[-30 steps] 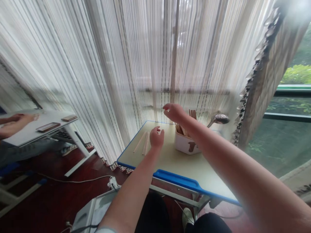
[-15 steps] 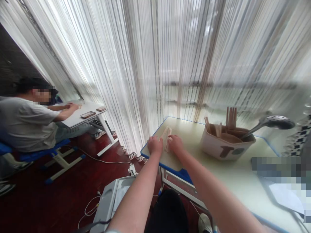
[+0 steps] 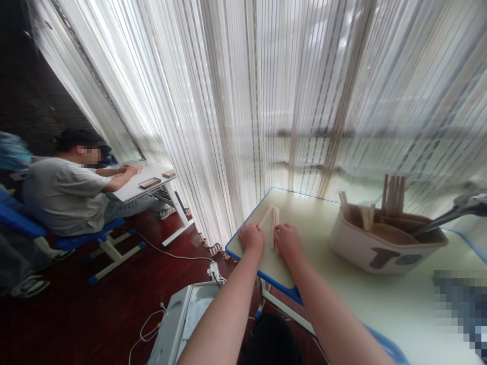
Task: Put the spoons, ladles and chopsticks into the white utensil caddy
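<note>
Light wooden chopsticks lie in two groups near the far left corner of the desk. My left hand [image 3: 251, 238] is closed on the lower end of the slanted chopsticks [image 3: 267, 215], resting at the desk's left edge. Just to the right, an upright-looking bundle of chopsticks [image 3: 274, 228] lies flat, with the curled fingers of my right hand [image 3: 288, 240] closed on its right side. How many sticks are under each palm is hidden. The two groups nearly meet at their far ends and spread apart toward me.
A sectioned holder [image 3: 384, 253] with chopsticks [image 3: 394, 195] and a slotted ladle [image 3: 449, 213] stands on the desk [image 3: 323, 284] at right. Left, another person [image 3: 72, 192] sits at a white table [image 3: 152, 171]. A grey bin-like box [image 3: 178, 314] and cables are on the floor.
My view has turned slightly left, so things appear shifted right and lower. My hands are a little farther apart, and the chopsticks between them now show as two separate groups.
</note>
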`<state>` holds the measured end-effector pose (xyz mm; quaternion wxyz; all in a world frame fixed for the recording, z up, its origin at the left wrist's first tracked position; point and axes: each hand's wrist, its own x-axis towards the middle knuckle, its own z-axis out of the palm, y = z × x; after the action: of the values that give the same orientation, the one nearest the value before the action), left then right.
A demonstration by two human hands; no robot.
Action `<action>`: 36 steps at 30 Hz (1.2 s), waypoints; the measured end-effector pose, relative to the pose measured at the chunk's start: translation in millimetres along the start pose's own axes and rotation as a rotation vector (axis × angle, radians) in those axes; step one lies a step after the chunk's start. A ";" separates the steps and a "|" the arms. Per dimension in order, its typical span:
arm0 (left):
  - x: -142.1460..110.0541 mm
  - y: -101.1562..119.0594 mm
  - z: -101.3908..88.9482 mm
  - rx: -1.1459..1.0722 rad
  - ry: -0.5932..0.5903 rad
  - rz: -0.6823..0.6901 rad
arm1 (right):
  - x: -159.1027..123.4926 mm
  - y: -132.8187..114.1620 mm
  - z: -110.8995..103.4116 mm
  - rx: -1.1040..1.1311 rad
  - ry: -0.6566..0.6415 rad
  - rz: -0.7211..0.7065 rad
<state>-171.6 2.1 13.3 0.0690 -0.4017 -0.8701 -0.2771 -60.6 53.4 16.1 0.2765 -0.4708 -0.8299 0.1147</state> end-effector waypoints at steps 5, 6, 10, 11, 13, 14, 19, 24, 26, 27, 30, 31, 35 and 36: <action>-2.7 2.4 -1.5 -0.019 -0.005 0.031 | -5.5 -0.9 -3.6 -0.015 -0.009 0.018; -3.0 2.7 -1.6 -0.030 -0.001 0.028 | -5.6 -0.2 -3.5 0.002 0.000 0.017; -3.9 2.0 -3.0 -0.131 0.003 -0.004 | -2.8 4.0 -3.5 0.156 0.080 0.011; -4.2 1.4 -3.7 -0.175 0.004 -0.007 | -1.7 4.8 -4.3 0.207 0.096 0.018; -5.2 0.1 -5.3 -0.281 0.013 0.015 | 0.5 5.9 -7.3 0.318 0.108 0.050; -5.9 -0.6 -5.9 -0.338 0.010 0.042 | 1.4 6.1 -9.4 0.375 0.108 0.075; -8.3 -2.4 -5.7 -0.548 -0.045 0.214 | 5.3 8.4 -15.5 0.687 0.129 0.174; -8.8 -1.4 -3.7 -0.636 -0.099 0.304 | 9.6 14.9 -9.8 0.887 0.130 0.232; -9.2 -0.8 -4.0 -0.655 -0.117 0.323 | 10.6 16.3 -8.9 0.928 0.143 0.224; -9.5 -0.4 -4.4 -0.663 -0.121 0.325 | 10.9 16.5 -9.3 0.944 0.148 0.215; -10.3 0.9 -6.3 -0.674 -0.125 0.321 | 10.9 15.6 -13.3 0.979 0.156 0.197; -10.5 1.3 -7.1 -0.675 -0.125 0.320 | 10.8 15.0 -15.1 0.991 0.155 0.193; -11.5 2.8 -9.2 -0.648 -0.132 0.330 | 9.3 13.1 -21.6 1.053 0.141 0.170; -11.9 3.2 -9.2 -0.635 -0.131 0.336 | 8.9 12.8 -23.1 1.073 0.137 0.167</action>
<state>-162.2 -9.0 18.3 -0.0706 -0.5572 -0.6653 -0.4919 -42.0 66.0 32.4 0.5212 -0.3345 -0.5948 0.5125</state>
